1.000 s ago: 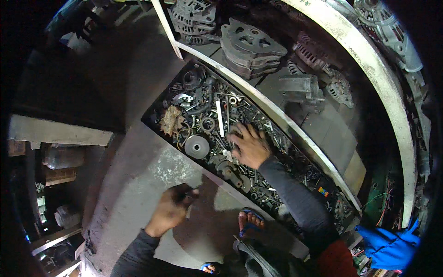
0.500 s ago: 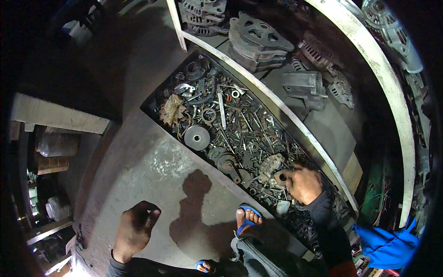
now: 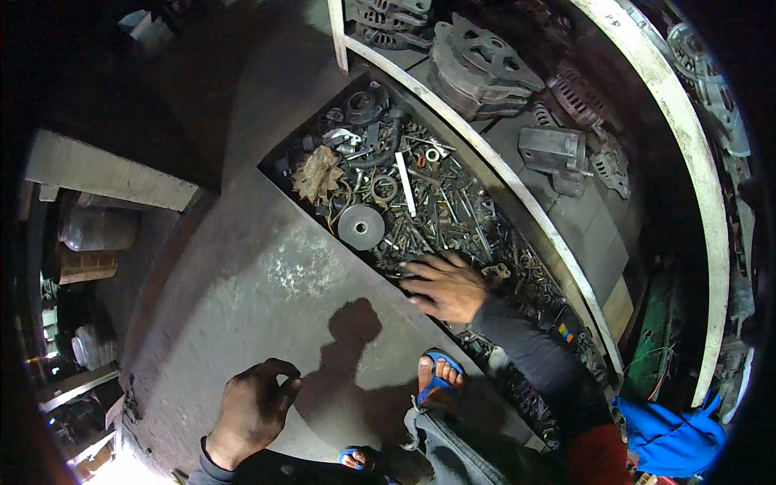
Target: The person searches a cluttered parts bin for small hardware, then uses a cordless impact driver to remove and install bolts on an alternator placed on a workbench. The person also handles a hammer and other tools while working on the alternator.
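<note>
My right hand (image 3: 449,289) lies palm down with spread fingers on a bed of loose metal parts (image 3: 440,206) in a long dark tray. Bolts, washers and rings fill the tray. Just beyond the fingers are a round grey pulley (image 3: 361,227) and a pale flat strip (image 3: 406,184). What lies beneath the palm is hidden. My left hand (image 3: 249,408) hovers over the bare grey floor (image 3: 267,311), its fingers curled and the index bent toward the thumb. Anything pinched there is too small or hidden to make out.
A white-edged shelf rail (image 3: 485,158) runs along the tray's far side. Behind it sit alternator housings (image 3: 477,69) and a boxy metal casing (image 3: 553,150). Blue cloth (image 3: 675,436) hangs at the lower right. A foot in a blue sandal (image 3: 437,376) stands beside the tray.
My right hand has moved left and away across the parts, from a curled grip near a flat piece with a hole to a flat spread. My left hand has shifted slightly right.
</note>
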Demonstrator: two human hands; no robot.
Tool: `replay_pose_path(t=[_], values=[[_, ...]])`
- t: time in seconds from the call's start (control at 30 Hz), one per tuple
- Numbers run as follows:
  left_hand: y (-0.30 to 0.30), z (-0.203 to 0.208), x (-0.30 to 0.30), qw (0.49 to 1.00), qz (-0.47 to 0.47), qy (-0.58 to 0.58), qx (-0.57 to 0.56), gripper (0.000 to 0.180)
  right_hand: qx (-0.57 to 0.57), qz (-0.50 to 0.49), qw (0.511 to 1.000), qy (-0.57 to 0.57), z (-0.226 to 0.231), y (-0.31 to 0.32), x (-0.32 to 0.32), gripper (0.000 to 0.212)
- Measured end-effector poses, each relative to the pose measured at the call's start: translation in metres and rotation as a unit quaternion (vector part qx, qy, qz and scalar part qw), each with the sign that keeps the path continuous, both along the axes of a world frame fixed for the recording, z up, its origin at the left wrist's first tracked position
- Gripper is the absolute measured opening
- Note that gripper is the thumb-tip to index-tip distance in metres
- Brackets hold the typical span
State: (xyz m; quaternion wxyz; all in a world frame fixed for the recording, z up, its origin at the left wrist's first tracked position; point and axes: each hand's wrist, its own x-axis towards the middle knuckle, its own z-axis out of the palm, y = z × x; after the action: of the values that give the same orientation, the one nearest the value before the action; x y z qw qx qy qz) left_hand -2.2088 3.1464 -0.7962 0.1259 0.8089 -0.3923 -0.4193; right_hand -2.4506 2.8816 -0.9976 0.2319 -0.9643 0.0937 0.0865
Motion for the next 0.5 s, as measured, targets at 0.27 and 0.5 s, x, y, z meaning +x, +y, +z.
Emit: replay_pose_path(t=[0.27,0.5], values=[[0.027,-0.011,0.011,0.998,0.048,-0.003,-0.042,0.012,-0.081,-0.045,0.992,0.083,0.039,-0.019,-0.095,0.049],[0.036,-0.017,0.022,0.997,0.066,-0.003,-0.036,0.012,-0.067,-0.152,0.98,0.112,0.076,-0.028,-0.119,0.039]])
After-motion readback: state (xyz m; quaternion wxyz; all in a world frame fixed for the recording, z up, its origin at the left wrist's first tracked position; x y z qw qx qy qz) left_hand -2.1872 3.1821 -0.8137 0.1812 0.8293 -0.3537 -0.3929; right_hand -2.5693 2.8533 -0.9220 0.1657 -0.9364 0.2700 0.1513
